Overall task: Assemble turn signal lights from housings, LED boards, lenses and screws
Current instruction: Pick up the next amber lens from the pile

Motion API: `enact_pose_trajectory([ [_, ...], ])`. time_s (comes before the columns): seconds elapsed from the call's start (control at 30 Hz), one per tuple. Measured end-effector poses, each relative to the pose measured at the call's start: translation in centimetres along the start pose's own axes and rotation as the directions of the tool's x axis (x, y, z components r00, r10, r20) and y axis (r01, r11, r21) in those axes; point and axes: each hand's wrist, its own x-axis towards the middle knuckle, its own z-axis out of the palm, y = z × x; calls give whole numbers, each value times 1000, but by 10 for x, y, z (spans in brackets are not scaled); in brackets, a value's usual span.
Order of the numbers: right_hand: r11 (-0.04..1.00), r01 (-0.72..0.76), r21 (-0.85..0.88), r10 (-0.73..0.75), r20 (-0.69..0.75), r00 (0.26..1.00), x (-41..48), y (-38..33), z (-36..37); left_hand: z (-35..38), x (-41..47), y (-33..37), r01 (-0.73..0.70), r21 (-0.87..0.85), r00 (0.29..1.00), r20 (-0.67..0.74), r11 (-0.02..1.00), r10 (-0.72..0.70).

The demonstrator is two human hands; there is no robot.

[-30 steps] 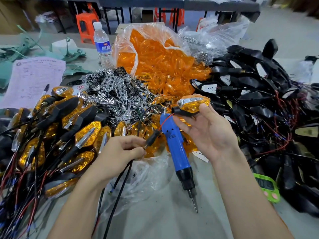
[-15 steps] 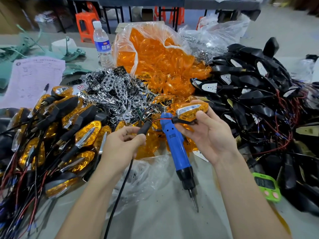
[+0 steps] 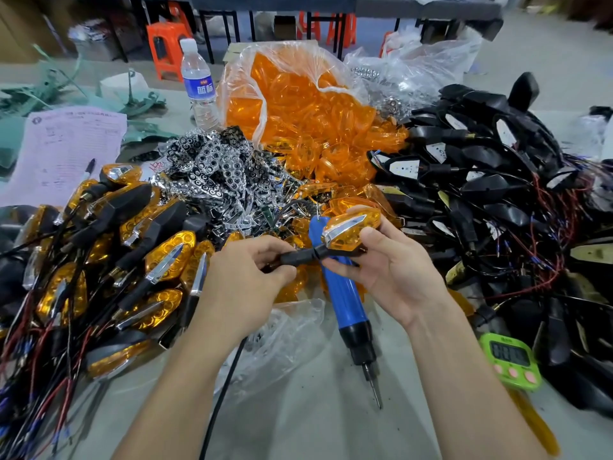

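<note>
Above screwdriver (image 3: pixel 345 293): left hand (image 3: pixel 245 277) pinches light (image 3: pixel 345 239) by stem (image 3: pixel 300 257) | right hand (image 3: pixel 388 270) grips its lens (image 3: pixel 363 227) | tip: confirm lens seats flush before stacking.

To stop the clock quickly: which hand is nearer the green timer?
Right. The right hand, holding the turn signal, is up and left of the green timer; the left hand grips its black stem farther left.
</note>
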Motion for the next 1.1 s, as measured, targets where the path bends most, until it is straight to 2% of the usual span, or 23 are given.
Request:
enact_pose_trajectory([
  [0.17,1000,18,-10,-18,-7,1000,5,6,14,-1,-8,3,-30,117,980,-192,993,52],
  [0.27,1000,3,24,-4,28,1000,9,7,23,-6,-12,0,-38,65,973,-226,997,52],
  [0.33,999,-27,36,25,52,998,14,6,31,-10,-17,-2,-119,95,931,-336,988,144],
  [0.4,998,-56,-20,56,20,998,20,7,41,-15,-20,-7,-241,187,859,-416,952,299],
  [0.47,995,-88,-51,85,-51,995,26,14,54,-23,-20,-11,-349,282,789,-426,893,443],
  [0.53,993,-117,-23,115,-89,989,33,24,71,-33,-20,-13,-361,336,752,-447,870,485],
  [0.57,992,-127,-15,126,-71,989,37,28,78,-40,-18,-15,-327,336,761,-461,883,457],
  [0.63,990,-140,-3,140,19,990,46,31,92,-60,-14,-22,-189,280,832,-463,941,305],
  [0.7,986,-164,28,159,132,979,57,30,103,-84,-5,-34,-59,213,911,-389,975,140],
  [0.77,974,-218,63,201,204,958,70,30,116,-105,1,-48,11,148,946,-321,989,38],
  [0.83,959,-272,85,247,227,942,85,34,131,-118,6,-58,7,89,955,-295,996,20],
  [0.93,941,-337,31,323,215,922,107,46,153,-137,10,-68,11,-37,922,-385,999,-24],
  [1.0,941,-335,-50,339,152,928,120,58,169,-149,12,-74,67,74,894,-448,995,-27],
  [1.07,934,-259,-248,282,61,958,131,72,182,-153,14,-81,161,229,864,-503,960,-25],
  [1.1,899,-196,-393,222,20,975,135,78,187,-153,14,-84,235,307,840,-541,922,-34],
])
